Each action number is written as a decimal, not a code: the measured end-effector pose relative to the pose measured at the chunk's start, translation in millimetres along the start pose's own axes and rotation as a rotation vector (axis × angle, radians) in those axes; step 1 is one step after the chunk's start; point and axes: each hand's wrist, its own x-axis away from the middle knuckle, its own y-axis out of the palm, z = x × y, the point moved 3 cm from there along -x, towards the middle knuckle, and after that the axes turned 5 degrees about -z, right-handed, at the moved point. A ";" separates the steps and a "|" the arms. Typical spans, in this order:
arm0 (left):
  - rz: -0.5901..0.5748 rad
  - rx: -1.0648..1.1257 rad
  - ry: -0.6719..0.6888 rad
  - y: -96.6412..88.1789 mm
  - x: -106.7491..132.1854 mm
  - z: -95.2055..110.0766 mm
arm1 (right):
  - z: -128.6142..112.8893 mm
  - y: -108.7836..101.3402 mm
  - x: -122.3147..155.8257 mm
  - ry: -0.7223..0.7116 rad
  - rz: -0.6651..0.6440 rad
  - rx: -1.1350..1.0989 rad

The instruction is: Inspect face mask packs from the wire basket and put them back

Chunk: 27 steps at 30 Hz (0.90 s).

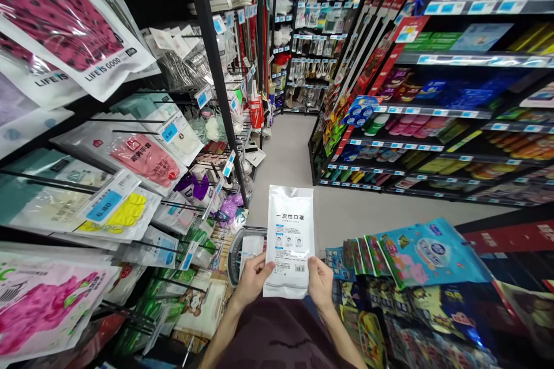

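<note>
A white packet of disposable masks (289,242) with black and blue print is held upright in front of my body, its printed side towards me. My left hand (253,279) pinches its lower left edge, thumb on the front. On the opposite edge, my right hand (321,282) grips the packet the same way. Just beyond my left hand, partly hidden by the packet, a grey basket (234,259) stands low down. Inside it lies another pale packet (251,249).
On the left, a hook rack carries bagged gloves (149,158) and a price tag (104,204) sticking out. Bagged snacks (433,253) hang close at the right. Stocked shelves (433,147) stand beyond. A grey floor aisle (288,150) runs ahead between racks.
</note>
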 end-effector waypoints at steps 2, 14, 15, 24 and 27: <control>0.006 0.024 0.007 2.1 0.7 -1.5 | -1.2 0.5 0.6 -0.013 0.038 0.005; 0.034 -0.048 0.025 -6.9 -2.7 -1.0 | -9.5 7.2 -0.8 -0.052 0.049 0.036; 0.034 -0.048 0.025 -6.7 -3.0 -1.4 | -9.0 6.8 -0.6 -0.048 0.053 0.040; 0.080 -0.041 0.023 -5.6 -4.1 -2.8 | -5.9 5.7 1.7 -0.044 0.053 0.068; 0.096 -0.098 0.026 -7.9 -2.3 -2.7 | -3.7 5.7 2.6 -0.052 0.033 0.085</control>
